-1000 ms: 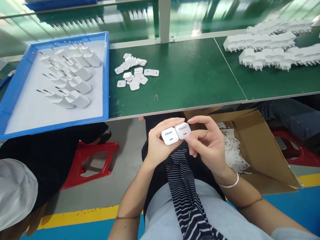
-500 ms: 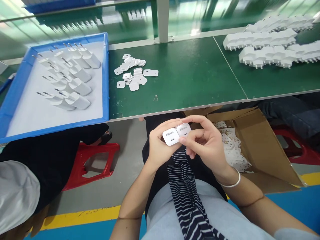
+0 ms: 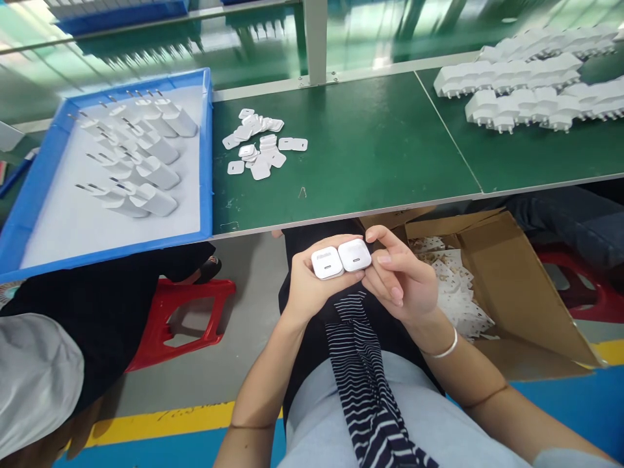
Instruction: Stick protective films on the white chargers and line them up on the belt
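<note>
The person is holding two small white square plastic charger bodies side by side in front of the lap, just below the near edge of the green-topped work table (image 3: 370, 143). The left hand (image 3: 305, 286) is curling around the left charger body (image 3: 327, 262), with the thumb lying along its upper edge and the fingers wrapping beneath, so the face with the small oval port is turning up toward the camera. The right hand (image 3: 404, 283) is pinching the right charger body (image 3: 354, 255) between thumb and fingertips, the index finger stretching over its far side; the two chargers are touching each other edge to edge. A thin silver bangle (image 3: 441, 351) is sitting on the right wrist. On the table, a blue plastic tray (image 3: 207, 162) with a white liner is holding rows of white chargers lying on their sides with metal prongs pointing away. Just beside the tray a loose heap of small flat white plastic cover plates (image 3: 258, 143) is lying on the green surface. Well apart, at the far right of the table, a big pile of white charger housings (image 3: 531, 91) is resting. An open brown cardboard box (image 3: 511, 286) holding white scraps is standing on the floor by the person's right arm, and a red plastic stool (image 3: 180, 318) is standing to the left.
</note>
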`<state>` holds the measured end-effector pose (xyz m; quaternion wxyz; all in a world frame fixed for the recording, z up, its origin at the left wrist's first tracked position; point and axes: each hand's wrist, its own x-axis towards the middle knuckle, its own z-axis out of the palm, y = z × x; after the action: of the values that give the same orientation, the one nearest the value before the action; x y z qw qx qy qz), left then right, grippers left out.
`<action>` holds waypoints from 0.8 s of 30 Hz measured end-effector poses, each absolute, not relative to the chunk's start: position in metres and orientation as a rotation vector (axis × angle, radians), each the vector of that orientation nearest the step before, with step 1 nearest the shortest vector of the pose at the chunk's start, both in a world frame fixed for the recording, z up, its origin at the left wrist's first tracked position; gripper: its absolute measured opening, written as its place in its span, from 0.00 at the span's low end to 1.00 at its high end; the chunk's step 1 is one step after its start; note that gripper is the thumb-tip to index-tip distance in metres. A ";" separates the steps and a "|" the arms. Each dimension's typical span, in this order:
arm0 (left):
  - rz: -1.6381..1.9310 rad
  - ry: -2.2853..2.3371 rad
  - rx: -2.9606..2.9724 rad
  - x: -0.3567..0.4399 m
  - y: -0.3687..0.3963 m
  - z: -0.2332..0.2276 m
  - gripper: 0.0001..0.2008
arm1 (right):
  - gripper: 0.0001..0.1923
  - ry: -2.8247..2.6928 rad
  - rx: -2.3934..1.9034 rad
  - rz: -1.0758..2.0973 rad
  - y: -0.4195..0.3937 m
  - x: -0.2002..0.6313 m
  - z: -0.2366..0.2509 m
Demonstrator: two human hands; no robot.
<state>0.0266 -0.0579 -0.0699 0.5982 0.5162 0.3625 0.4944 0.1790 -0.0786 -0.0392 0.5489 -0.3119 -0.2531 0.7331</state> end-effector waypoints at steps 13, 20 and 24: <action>1.271 0.923 1.471 0.025 -0.060 -0.055 0.22 | 0.08 -0.557 -0.691 1.763 -0.075 0.179 -0.046; 1.258 0.977 1.575 0.010 -0.062 -0.050 0.20 | 0.07 -0.690 -0.727 1.762 -0.076 0.170 -0.051; 1.109 1.030 1.743 -0.028 -0.040 -0.020 0.18 | 0.11 -0.927 -0.670 1.766 -0.048 0.175 -0.052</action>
<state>-0.0279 -0.0398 -0.0197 0.4049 0.6904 0.4080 0.4393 0.1746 -0.0475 -0.0517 0.4956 -0.2765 -0.3827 0.7290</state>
